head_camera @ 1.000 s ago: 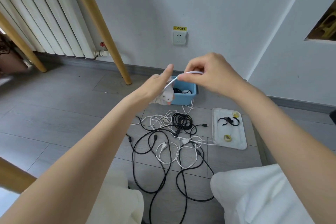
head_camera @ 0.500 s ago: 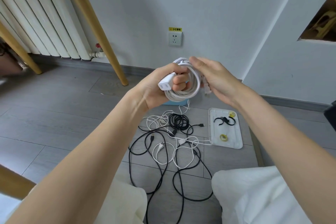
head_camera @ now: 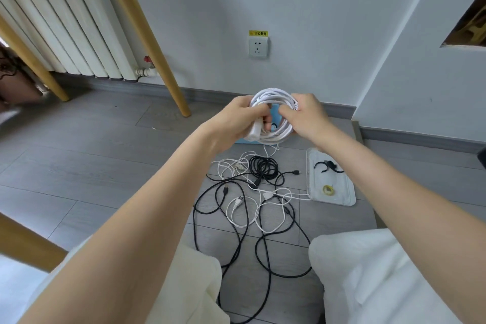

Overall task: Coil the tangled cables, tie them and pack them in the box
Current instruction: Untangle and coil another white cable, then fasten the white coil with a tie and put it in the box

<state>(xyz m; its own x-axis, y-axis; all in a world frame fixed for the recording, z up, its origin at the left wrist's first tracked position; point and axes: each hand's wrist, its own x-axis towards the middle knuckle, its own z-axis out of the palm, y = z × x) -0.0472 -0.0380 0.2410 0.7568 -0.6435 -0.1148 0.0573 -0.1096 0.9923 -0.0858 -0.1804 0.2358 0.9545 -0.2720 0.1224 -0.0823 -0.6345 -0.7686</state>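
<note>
Blue box (head_camera: 246, 141) mostly hidden behind hands and white cable coil (head_camera: 273, 95)

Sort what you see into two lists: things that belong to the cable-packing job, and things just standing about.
Belonging to the job:
white cable coil, held in both hands
blue box
tangled cables on the floor
tray of ties

Just standing about:
radiator
wall socket
wooden legs

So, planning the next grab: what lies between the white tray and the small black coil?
Head view: bare floor, crossed only by a black plug end, between tray and black coil.
</note>
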